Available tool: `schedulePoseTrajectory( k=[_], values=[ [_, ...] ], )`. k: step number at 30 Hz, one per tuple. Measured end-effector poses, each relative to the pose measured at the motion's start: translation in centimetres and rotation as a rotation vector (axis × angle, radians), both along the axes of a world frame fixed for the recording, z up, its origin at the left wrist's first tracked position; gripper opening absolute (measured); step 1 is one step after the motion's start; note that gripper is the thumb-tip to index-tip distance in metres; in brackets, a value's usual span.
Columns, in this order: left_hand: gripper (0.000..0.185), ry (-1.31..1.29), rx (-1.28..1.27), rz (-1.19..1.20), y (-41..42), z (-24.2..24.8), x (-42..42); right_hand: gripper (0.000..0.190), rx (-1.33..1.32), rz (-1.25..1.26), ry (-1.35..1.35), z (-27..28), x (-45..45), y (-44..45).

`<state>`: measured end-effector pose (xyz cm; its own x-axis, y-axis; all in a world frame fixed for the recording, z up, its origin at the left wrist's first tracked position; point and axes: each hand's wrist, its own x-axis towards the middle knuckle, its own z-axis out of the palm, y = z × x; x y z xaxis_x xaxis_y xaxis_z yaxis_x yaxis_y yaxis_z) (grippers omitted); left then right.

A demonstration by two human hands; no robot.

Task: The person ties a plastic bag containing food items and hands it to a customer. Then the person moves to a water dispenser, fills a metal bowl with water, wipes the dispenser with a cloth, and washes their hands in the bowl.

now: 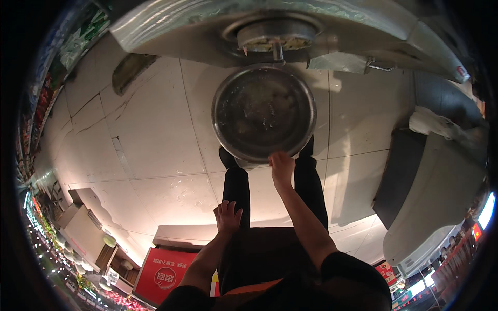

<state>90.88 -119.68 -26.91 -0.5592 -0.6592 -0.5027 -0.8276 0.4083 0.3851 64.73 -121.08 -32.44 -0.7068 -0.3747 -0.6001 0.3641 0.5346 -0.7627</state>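
A large round metal basin (264,112) stands on the floor in front of my feet, with a dark, wet-looking inside whose contents I cannot make out. My right hand (282,167) is curled in a loose fist at the basin's near rim; whether it grips the rim or something small is not clear. On my left thigh or knee, over the dark trousers (237,186), rests my left hand (227,217) with its fingers spread and nothing in it. Above the basin's far edge, a round metal outlet with a short spout (277,52) sticks out of a stainless steel machine or counter front (186,46).
Pale floor tiles (155,147) surround the basin. A red box with white writing (165,272) stands at lower left, near a wooden crate (109,260). On the right are a large pale curved panel (432,186) and a crumpled plastic bag (432,122). A metal handle (381,67) juts at upper right.
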Motion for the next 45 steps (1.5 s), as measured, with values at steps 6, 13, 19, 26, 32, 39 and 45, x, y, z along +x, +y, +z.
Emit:
schedulePoseTrajectory(
  k=[6,13,19,26,32,39,45],
  values=[
    [0.047,0.008,-0.093,0.075,-1.2,3.8,-1.8,0.027,0.001,-0.043,0.100,15.0,-6.4,-1.0],
    [0.041,0.595,-0.481,0.131,-15.8,19.0,-20.0,0.033,-0.364,0.028,0.832,30.8,-25.3,-13.4],
    [0.028,0.708,-0.607,-0.225,-33.1,29.5,-38.6,0.023,-0.591,-0.010,1.011,33.0,-28.3,-21.0],
    [0.084,-0.064,-0.276,-0.446,-38.2,28.3,-42.7,0.021,-0.370,-0.268,0.055,24.5,-18.5,-15.3],
    [0.091,-0.022,-0.347,-0.432,-38.5,28.0,-44.0,0.024,-0.531,-0.124,-0.394,19.0,-14.1,-15.8],
    [0.091,-0.064,-0.215,-0.378,-38.4,28.6,-44.6,0.024,-0.659,-0.191,-0.488,20.0,-12.6,-17.7],
    [0.092,-0.003,-0.210,-0.397,-37.7,29.1,-44.2,0.025,-0.739,-0.334,-0.542,20.3,-11.7,-18.2]
  ],
)
